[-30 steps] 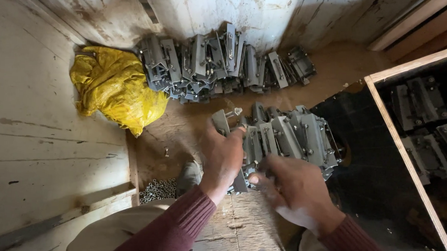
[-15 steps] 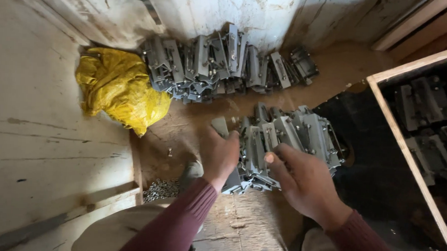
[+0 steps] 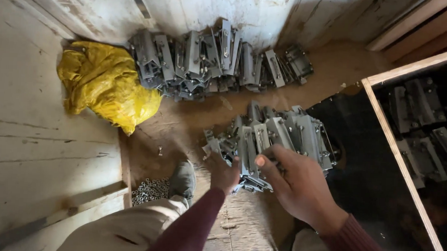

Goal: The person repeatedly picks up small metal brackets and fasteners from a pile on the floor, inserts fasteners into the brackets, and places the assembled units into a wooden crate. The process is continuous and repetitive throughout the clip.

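A near row of grey metal brackets [image 3: 288, 131] stands on edge on the dusty wooden floor. My left hand [image 3: 224, 171] is curled around the bracket at the row's left end [image 3: 213, 146], low against the floor. My right hand [image 3: 298, 186] lies beside it, with thumb and fingertips pressed on the tops of the brackets in the row's front part, holding none of them. Both sleeves are dark red.
A second, longer row of brackets [image 3: 211, 59] leans along the white wall. A crumpled yellow bag [image 3: 104, 87] lies at left. Small nuts [image 3: 150, 190] are heaped by my shoe [image 3: 183, 178]. A wooden-framed box [image 3: 391, 148] at right holds more brackets [image 3: 424, 124].
My left hand has brought its bracket down from above the row to the row's left end. My right hand has shifted forward onto the row.
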